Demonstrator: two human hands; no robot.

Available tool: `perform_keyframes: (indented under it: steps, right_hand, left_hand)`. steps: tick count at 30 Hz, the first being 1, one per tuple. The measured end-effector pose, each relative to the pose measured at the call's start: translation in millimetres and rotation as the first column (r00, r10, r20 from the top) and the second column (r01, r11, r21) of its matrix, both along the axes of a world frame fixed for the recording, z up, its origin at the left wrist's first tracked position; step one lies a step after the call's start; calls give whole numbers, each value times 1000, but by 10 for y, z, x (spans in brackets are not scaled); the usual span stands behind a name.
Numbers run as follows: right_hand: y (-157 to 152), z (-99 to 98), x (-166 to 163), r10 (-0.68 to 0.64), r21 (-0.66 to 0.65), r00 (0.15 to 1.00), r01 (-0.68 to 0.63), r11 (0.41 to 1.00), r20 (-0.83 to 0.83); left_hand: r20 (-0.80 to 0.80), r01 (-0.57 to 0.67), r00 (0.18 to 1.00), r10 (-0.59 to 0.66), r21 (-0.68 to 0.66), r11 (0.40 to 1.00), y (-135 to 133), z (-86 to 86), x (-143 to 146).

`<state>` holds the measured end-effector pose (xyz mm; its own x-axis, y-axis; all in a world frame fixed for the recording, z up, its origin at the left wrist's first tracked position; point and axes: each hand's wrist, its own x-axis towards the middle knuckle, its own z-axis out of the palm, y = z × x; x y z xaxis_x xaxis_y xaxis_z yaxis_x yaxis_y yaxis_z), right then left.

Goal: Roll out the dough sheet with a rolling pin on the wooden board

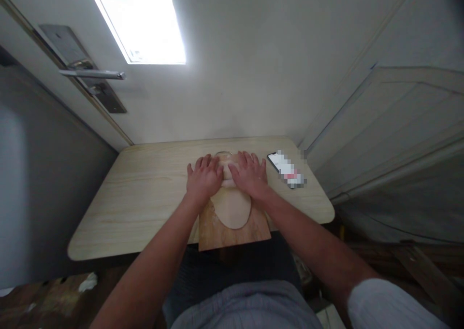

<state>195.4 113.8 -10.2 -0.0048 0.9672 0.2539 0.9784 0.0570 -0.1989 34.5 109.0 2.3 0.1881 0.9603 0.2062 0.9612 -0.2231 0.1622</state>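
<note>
A flat oval of pale dough (232,209) lies on a brown wooden board (217,233) at the near edge of a light wooden table (145,193). My left hand (203,177) and my right hand (249,173) rest side by side on the far part of the dough, palms down, fingers stretched forward and slightly spread. A thicker roll of dough shows between the two hands. The rim of a glass object (223,153) peeks out just beyond my fingertips; most of it is hidden.
A phone (287,169) lies face up on the table to the right of my right hand. A door with a metal handle (92,74) stands behind the table at the left. White panels lean at the right.
</note>
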Motion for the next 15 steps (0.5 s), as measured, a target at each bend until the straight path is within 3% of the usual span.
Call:
perform_keyframes:
  steps: [6,15]
  right_hand:
    - [-401,-53,2,17,41,1000,-18,999,9]
    - [-870,-49,56,85,-1,996,-85,996,16]
  left_hand:
    - [-11,-51,999,52,33,998,-383,-35,48]
    - [30,-26,999,23,89,996,-838,-33,62]
